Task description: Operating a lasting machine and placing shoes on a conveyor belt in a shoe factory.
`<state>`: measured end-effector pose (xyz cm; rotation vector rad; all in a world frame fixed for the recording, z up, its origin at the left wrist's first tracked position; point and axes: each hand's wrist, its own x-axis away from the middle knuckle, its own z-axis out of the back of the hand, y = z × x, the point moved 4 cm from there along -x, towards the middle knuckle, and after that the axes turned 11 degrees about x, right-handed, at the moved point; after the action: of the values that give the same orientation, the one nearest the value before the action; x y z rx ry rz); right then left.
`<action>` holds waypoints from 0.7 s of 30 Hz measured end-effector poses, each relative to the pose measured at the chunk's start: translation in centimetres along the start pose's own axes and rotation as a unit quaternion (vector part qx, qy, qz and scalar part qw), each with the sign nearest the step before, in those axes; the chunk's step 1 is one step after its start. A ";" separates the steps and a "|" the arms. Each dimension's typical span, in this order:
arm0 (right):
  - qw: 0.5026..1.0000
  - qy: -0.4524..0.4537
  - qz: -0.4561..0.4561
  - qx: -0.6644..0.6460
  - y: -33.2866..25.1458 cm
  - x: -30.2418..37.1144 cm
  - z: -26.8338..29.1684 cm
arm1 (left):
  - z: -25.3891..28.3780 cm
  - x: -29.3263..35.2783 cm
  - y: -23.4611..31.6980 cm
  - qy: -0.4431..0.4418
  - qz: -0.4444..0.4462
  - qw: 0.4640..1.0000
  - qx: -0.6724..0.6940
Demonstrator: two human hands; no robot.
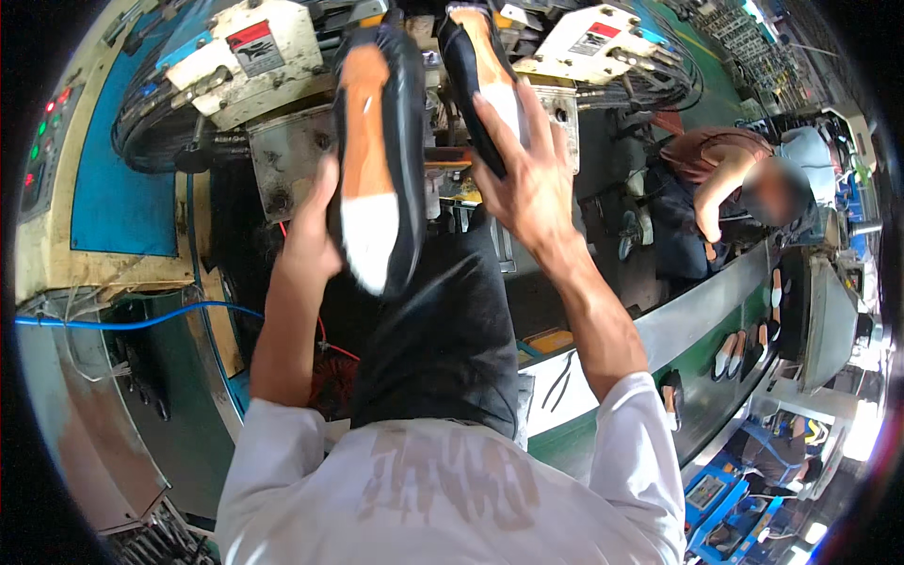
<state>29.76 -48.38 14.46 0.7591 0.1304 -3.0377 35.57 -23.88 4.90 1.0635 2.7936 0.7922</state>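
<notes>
My left hand (313, 224) grips a black shoe (365, 132) by its side, with the sole side facing up. A tan strip runs along its underside and ends in a white toe patch; my fingers are hidden behind it. To the right is a second shoe (468, 58) of the same kind, its far end close to the machine. My right hand (527, 179) is closed around its near end, fingers lying over the white part. The far ends of both shoes reach the picture's upper edge, so whether they touch the machine I cannot tell.
Two cream machine heads (266, 61) with black hoses flank the shoes. A panel with lit buttons (40, 151) stands at far left, and a blue hose (141, 323) crosses below it. On my right runs a green conveyor belt (621, 435) carrying several shoes (739, 353); beyond it a person (720, 179) sits bent over.
</notes>
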 end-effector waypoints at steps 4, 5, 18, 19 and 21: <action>1.000 -0.002 -0.010 0.015 -1.3 -3.2 -5.5 | 2.4 8.9 -1.7 -0.006 0.028 0.993 0.113; 0.999 0.008 -0.024 0.032 -1.5 -3.2 -6.6 | 3.7 10.5 -2.4 0.031 0.019 0.993 0.110; 0.992 0.066 -0.001 0.106 -4.9 -1.8 -10.0 | 10.0 20.3 -7.7 0.278 -0.016 0.956 0.097; 0.992 0.068 -0.004 0.108 -4.3 -1.8 -10.2 | 9.8 20.4 -8.0 0.274 -0.015 0.957 0.095; 0.991 0.098 0.056 0.073 -4.7 -1.8 -10.1 | 9.0 20.7 -8.9 0.283 0.010 0.954 0.095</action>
<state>35.94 -42.84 6.79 1.0377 -0.1318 -2.8842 16.34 -12.34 -4.43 1.0188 3.4006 0.9811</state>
